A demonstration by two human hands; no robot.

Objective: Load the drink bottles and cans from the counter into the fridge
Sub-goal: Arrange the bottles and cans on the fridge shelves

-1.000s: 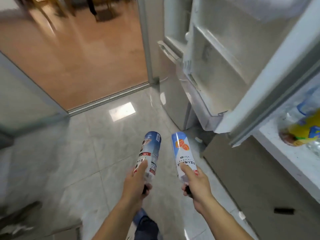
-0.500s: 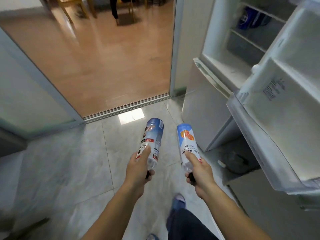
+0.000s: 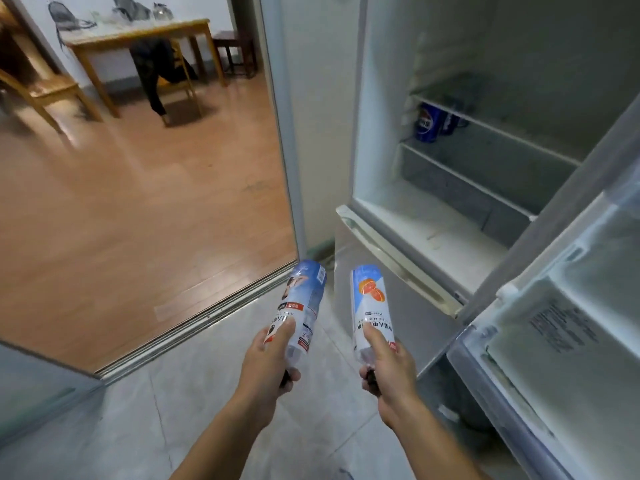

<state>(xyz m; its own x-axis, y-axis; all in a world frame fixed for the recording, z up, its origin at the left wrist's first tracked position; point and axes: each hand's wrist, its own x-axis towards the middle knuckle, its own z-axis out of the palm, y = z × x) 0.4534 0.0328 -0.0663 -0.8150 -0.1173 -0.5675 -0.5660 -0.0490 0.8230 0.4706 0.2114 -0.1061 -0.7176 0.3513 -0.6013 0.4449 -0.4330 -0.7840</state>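
While both arms reach forward, the left hand [image 3: 268, 358] grips one bottle [image 3: 301, 306], the right hand [image 3: 389, 363] another bottle [image 3: 372, 310].

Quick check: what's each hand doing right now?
Left hand: grips the blue-labelled clear plastic bottle.
Right hand: grips the orange-fruit-labelled clear plastic bottle.

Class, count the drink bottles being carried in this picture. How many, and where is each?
2. One bottle is gripped by the left hand; the orange-labelled bottle by the right hand.
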